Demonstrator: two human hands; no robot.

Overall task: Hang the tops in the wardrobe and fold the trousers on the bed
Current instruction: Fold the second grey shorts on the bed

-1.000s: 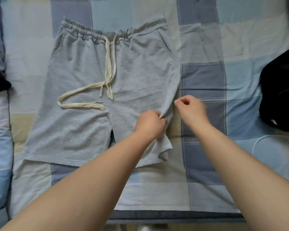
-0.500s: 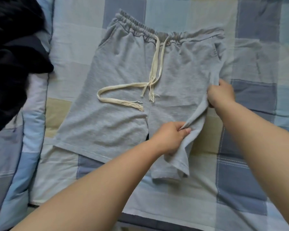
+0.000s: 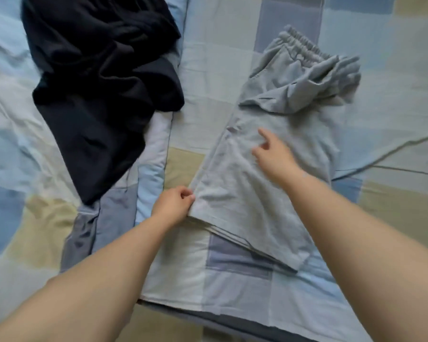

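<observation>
Checked bedspread (image 3: 208, 77); left hand (image 3: 174, 203) pinches grey shorts (image 3: 269, 174) hem, right hand (image 3: 273, 150) spread above

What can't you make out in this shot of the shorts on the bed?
Head view only:
- Drawstring: covered by the folded grey shorts.
- Right hand: motion-blurred, contact with the cloth unclear.
- Waistband: bunched and blurred.
- Black garment: crumpled, type unclear.
- Left hand: fingertips tucked at the hem.
</observation>
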